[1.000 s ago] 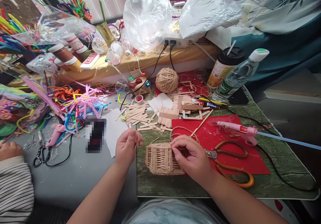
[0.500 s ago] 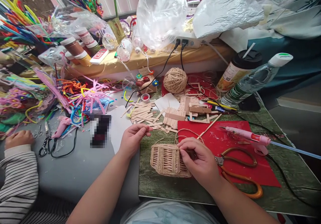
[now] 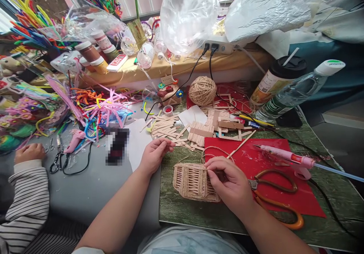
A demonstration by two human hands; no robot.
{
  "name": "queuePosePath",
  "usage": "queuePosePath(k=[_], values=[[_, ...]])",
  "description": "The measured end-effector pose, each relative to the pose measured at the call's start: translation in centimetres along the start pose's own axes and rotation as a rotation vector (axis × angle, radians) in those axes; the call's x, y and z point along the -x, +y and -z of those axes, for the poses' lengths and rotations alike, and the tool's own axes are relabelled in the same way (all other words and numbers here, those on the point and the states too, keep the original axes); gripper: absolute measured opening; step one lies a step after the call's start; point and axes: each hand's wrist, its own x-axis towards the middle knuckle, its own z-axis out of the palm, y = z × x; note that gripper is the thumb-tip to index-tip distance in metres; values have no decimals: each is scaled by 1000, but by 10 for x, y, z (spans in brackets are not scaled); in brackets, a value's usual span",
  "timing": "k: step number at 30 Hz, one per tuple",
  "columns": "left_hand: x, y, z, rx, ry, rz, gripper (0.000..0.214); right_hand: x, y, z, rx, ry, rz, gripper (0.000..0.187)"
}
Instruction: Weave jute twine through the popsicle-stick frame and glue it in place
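A small box-shaped basket (image 3: 189, 182), wound with jute twine over thin wooden sticks, lies on the green-patterned board in front of me. My right hand (image 3: 231, 182) pinches its upper right edge between thumb and forefinger, covering that corner. A loop of loose twine (image 3: 217, 148) curves up behind these fingers. To the basket's upper left, my left hand (image 3: 155, 153) hovers or rests with thumb and fingertips pressed together, apart from the basket; anything between them is too small to see.
Orange-handled scissors (image 3: 278, 193) and a pink glue gun (image 3: 287, 155) lie on red felt (image 3: 244, 151) at right. Wooden sticks (image 3: 165, 129) and a twine ball (image 3: 202, 91) sit behind. A water bottle (image 3: 298, 91) stands back right. Another person's hand (image 3: 30, 153) rests at far left.
The whole view has shifted slightly, so everything appears a little further right. Both hands keep the same pose, and the basket stays in place under my right hand.
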Motion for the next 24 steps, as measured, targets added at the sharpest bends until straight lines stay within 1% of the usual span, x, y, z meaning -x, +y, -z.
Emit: queuePosePath(k=[3, 10, 14, 16, 18, 20, 22, 24], values=[[1, 0, 0, 5, -8, -20, 34, 0, 0, 0, 4, -4, 7, 10], [5, -1, 2, -22, -17, -63, 33, 2, 2, 2, 16, -19, -4, 9], [4, 1, -1, -23, -44, -69, 32, 1, 1, 1, 13, -16, 10, 11], [4, 2, -4, -15, -55, -79, 40, 0, 1, 1, 11, -13, 10, 11], [4, 1, -6, -12, -64, -94, 52, 0, 0, 1, 6, -12, 4, 10], [5, 0, -7, -23, -61, -113, 58, -1, -1, 0, 3, -9, 11, 11], [5, -1, -6, -43, -41, -123, 52, -2, -2, 0, 4, -1, 23, 11], [6, -2, -3, -69, -15, -117, 37, -3, -4, 1, 9, 5, 28, 11]])
